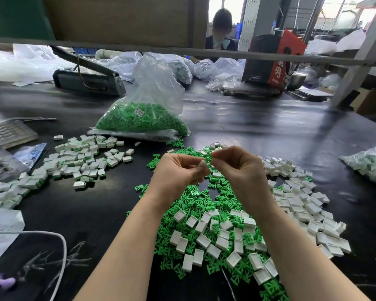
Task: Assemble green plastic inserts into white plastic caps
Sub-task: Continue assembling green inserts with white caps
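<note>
We pinch a green insert (pixel 208 159) in our right hand (pixel 237 168), its tip just beside the white cap (pixel 202 165) gripped in our left hand (pixel 178 170). Under both wrists lies a mixed pile of green inserts (pixel 195 205) and empty white caps (pixel 300 205); left of our left hand sit assembled caps (pixel 83 161), and beyond both hands a clear bag of inserts (pixel 146 118).

Two bare forearms come into the picture from the lower edge. No sleeve covers them up to the edge of the frame. The left hand (pixel 178 170) and the right hand (pixel 237 168) are also bare: there are no gloves, and I see no ring, watch or bracelet on the wrists or fingers. The fingernails that show look short and without polish. The rest of the person's body is out of the picture.
</note>
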Demonstrator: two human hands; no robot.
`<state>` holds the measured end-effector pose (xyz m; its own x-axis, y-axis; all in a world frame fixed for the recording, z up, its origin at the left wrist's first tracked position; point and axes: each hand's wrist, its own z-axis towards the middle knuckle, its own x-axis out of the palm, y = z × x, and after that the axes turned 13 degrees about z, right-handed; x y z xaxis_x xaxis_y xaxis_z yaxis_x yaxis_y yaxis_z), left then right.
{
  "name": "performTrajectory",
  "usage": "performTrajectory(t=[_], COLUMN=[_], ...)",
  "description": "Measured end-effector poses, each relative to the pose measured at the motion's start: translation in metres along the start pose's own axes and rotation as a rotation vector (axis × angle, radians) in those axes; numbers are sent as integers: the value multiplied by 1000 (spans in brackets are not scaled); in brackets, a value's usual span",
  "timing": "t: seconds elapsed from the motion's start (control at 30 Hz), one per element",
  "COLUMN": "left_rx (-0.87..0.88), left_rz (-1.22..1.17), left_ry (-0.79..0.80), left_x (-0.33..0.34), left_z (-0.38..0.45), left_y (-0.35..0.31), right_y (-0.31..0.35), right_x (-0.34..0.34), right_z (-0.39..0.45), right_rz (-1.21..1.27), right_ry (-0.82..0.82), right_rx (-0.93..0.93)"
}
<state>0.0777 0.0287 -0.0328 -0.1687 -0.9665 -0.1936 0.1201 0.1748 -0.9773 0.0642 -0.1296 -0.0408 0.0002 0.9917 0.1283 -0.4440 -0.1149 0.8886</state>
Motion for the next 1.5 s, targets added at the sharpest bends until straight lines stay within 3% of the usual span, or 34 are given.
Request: performTrajectory(t=[0.7, 0.97, 1.17, 1.5], left_rx=[50, 68, 111, 139], left_rz=[62, 176, 359, 483], left_ry=[35, 88, 79, 113], left_x=[-6, -6, -3, -6], left_z=[1, 4, 8, 0], left_y=[1, 6, 10, 2], right_y=[5, 5, 0, 3], right_x=[-3, -5, -12, -9], right_z=[-1, 0, 3, -1], right_rz=[-136, -226, -517, -534], right_ry=[34, 103, 220, 339], right_rx=[-9, 29, 102, 148])
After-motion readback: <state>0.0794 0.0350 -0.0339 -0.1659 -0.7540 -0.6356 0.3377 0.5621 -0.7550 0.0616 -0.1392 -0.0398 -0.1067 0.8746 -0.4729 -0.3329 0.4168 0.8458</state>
